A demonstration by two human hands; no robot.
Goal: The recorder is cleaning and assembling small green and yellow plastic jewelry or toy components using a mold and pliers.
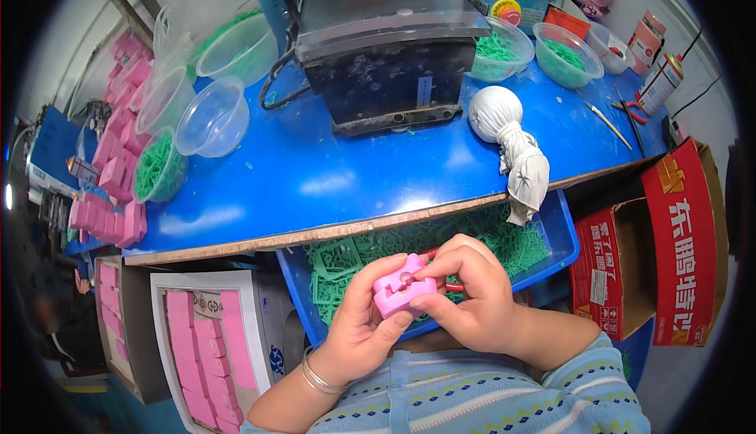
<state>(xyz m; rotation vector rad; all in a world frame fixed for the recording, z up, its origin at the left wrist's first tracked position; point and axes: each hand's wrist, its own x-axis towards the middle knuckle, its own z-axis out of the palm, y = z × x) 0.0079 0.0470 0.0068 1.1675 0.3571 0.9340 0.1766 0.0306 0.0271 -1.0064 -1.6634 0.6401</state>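
Observation:
In front of my body, my left hand grips a small pink block with a notched opening in its top. My right hand is closed beside it, thumb and fingertips against the block's right side. Red handle parts of a hand tool show between and behind the right fingers; its kind is mostly hidden by the hand. Both hands are above the front of a blue tray heaped with green plastic scraps.
A black machine stands on the blue table, near a white cloth-wrapped bundle. Clear bowls flank it. Pink blocks are stacked at left; more fill a white box. Right: red carton, red-handled pliers.

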